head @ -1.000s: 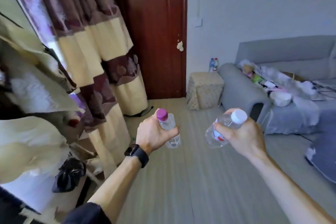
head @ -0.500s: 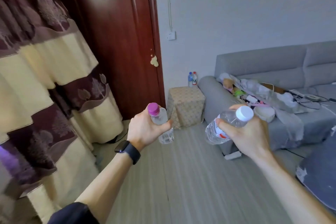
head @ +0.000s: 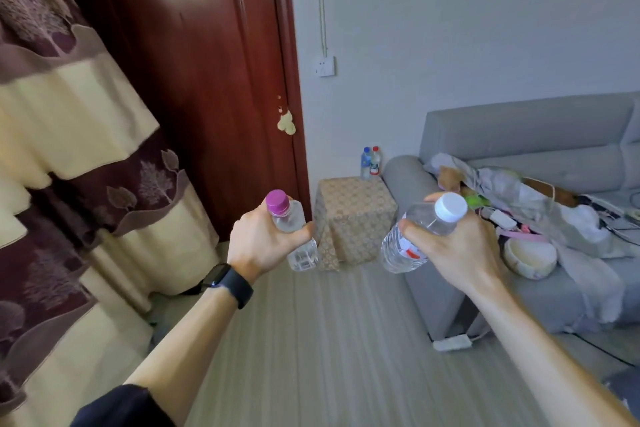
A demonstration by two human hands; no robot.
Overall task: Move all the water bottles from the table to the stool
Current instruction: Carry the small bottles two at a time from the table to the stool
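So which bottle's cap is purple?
The small bottle in the left hand. The right hand holds a white-capped bottle; at the far edge of the stool stand a blue-capped bottle and a red-capped bottle.

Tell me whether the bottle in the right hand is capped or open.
Capped: a white cap sits on the bottle the right hand grips.

Clear glossy plastic – both bottles: purple-capped bottle (head: 294, 232), white-capped bottle (head: 412, 243). Stool (head: 353, 218): patterned cloth cover. Door (head: 194, 80) – glossy varnished wood. Sofa (head: 519, 135): matt grey fabric
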